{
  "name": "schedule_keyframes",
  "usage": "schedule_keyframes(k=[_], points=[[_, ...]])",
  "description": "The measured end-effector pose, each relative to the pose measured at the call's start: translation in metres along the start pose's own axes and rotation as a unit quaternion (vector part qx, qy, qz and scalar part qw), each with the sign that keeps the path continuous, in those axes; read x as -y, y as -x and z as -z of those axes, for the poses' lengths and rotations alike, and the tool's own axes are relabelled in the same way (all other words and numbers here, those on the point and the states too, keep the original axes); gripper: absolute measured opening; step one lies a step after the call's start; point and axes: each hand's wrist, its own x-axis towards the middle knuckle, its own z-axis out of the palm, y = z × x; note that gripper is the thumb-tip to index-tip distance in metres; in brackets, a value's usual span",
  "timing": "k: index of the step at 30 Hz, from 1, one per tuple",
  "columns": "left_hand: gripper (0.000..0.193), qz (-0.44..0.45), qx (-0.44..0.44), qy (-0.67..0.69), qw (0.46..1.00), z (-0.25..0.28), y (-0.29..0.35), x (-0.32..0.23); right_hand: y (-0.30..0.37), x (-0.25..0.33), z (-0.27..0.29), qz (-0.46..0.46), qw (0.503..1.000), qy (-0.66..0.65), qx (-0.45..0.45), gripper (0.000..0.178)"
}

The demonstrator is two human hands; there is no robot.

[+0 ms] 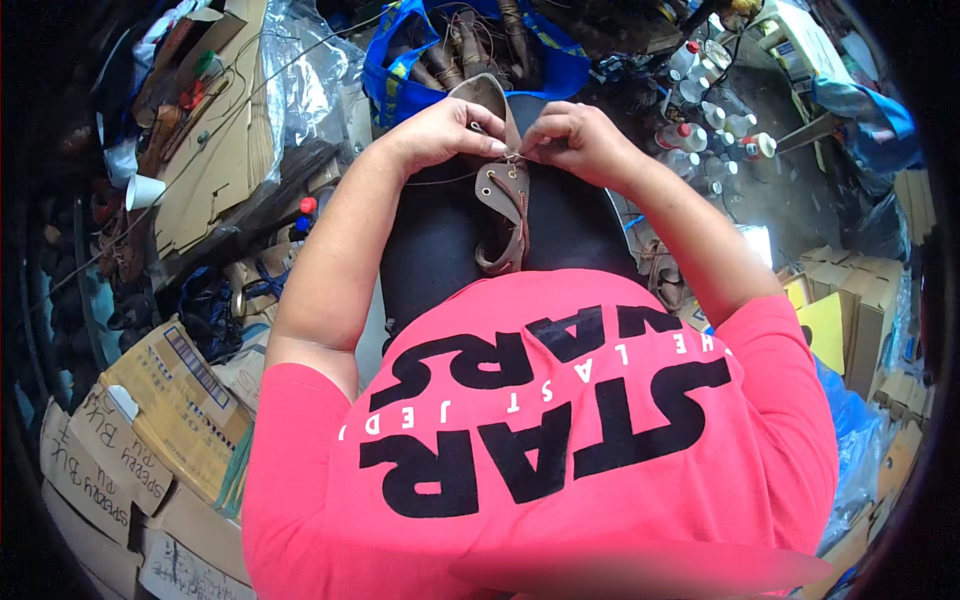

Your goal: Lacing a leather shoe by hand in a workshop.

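A taupe leather shoe upper (508, 200) with metal eyelets and a brown lace threaded along its edge lies over my dark-clad lap. My left hand (445, 132) is closed at its upper part, thumb and fingers pinching near the leather edge. Close beside it, my right hand (580, 140) has its fingertips pressed together on a thin pale cord at the middle of the upper. A loose strand of cord trails out to the left below my left hand. The fingertips hide part of the leather and the cord's end.
Just beyond my hands stands a blue bag (385, 80) holding several brown leather pieces. Plastic bottles (690, 140) crowd the floor at the far right. Cardboard boxes (185, 400) are stacked at the left, cartons (850, 300) at the right. A white cup (145, 191) sits at the far left.
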Motion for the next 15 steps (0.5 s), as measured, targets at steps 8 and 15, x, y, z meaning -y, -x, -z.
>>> schedule_keyframes(k=[8, 15], points=[[0.035, 0.008, 0.034, -0.048, 0.998, 0.003, 0.007, -0.002, 0.013, 0.011, -0.008, 0.006, 0.998, 0.064, -0.028, 0.013], [0.037, -0.016, 0.066, -0.064, 0.996, 0.005, 0.003, 0.000, 0.008, 0.029, 0.002, 0.004, 0.990, 0.139, 0.022, 0.014]])
